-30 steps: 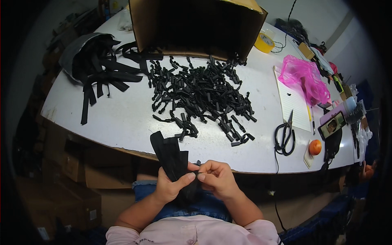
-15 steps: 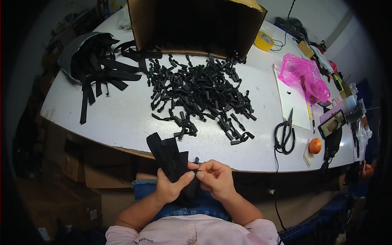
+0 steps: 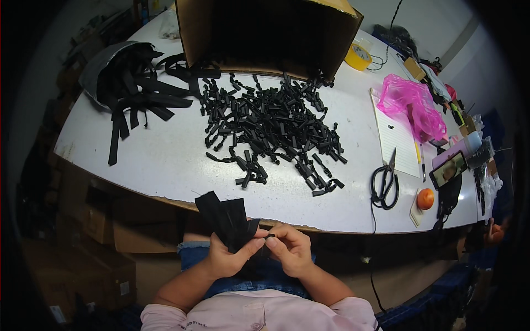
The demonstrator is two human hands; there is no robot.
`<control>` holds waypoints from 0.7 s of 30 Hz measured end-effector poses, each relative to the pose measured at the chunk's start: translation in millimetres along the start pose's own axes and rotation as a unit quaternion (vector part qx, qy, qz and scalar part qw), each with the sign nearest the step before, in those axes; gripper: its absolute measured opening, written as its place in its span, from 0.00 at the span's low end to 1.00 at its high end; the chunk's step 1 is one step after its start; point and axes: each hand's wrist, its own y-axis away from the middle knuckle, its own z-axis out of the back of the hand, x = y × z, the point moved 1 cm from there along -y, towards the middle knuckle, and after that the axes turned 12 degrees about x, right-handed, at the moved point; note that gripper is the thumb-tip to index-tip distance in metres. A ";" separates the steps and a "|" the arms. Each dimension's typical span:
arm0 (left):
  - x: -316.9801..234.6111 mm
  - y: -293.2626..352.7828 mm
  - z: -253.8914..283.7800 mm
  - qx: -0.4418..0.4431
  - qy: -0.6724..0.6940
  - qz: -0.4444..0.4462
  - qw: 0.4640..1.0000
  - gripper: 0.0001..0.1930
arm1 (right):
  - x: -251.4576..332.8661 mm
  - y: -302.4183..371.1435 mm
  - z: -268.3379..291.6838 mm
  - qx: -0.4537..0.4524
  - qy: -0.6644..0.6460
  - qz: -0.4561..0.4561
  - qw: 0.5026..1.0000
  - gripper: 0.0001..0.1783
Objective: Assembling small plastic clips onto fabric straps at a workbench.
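My left hand [image 3: 231, 259], in front of the table's near edge, is closed around a bunch of black fabric strips [image 3: 229, 220] that fan upward. Close beside it, my right hand [image 3: 291, 251] pinches a small black piece [image 3: 270, 236] between thumb and forefinger. The fingertips of both hands almost meet there; how the small piece joins the strips is hidden by the fingers. Beyond my hands lies a heap of small black cord pulls [image 3: 276, 121], with several loose ones at its near side.
A cardboard box [image 3: 339, 49] opens toward the heap. Left, a grey bag [image 3: 91, 71] spills black strips. Right are black-handled scissors [image 3: 385, 185], a lined pad [image 3: 400, 149], a pink plastic bag [image 3: 411, 105], an orange fruit [image 3: 425, 198], a phone [image 3: 448, 169] and yellow tape [image 3: 359, 57].
Both hands have come slightly lower, toward my body, and the fabric strips have dropped and tilted with them. The small black piece no longer sticks up above my fingers.
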 end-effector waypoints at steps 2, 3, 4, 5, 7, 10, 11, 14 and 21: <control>-6.0 0.7 4.0 0.021 0.053 0.075 0.996 0.07 | -1.1 0.5 2.1 -0.004 0.013 0.010 1.000 0.04; -7.2 1.5 5.5 0.040 0.103 0.150 0.982 0.07 | -1.2 -0.1 3.0 -0.004 0.102 0.072 0.992 0.04; -6.3 1.3 5.7 0.040 0.103 0.150 0.983 0.07 | -0.4 -0.4 3.3 -0.004 0.191 0.134 0.972 0.04; -4.3 1.1 5.7 0.026 0.126 0.154 0.980 0.06 | 1.1 -1.1 2.7 -0.005 0.191 0.134 0.972 0.04; -1.7 2.7 5.3 0.007 0.148 0.158 0.976 0.06 | 6.6 -4.0 -0.7 -0.054 0.195 0.139 0.970 0.04; 0.6 3.8 0.7 0.003 0.037 0.103 0.994 0.05 | 17.9 -11.2 7.3 0.027 0.168 0.041 0.985 0.03; 1.7 5.3 0.5 -0.007 0.022 0.081 0.996 0.05 | 14.6 -11.3 7.5 0.036 0.139 0.022 0.989 0.05; 4.2 1.3 3.6 -0.043 0.019 0.084 0.995 0.05 | 7.7 -7.0 9.5 0.184 0.281 -0.015 0.942 0.07; 15.1 -2.1 11.4 0.049 0.004 0.150 0.987 0.08 | 26.5 -18.6 -8.1 -0.014 0.480 0.199 0.854 0.15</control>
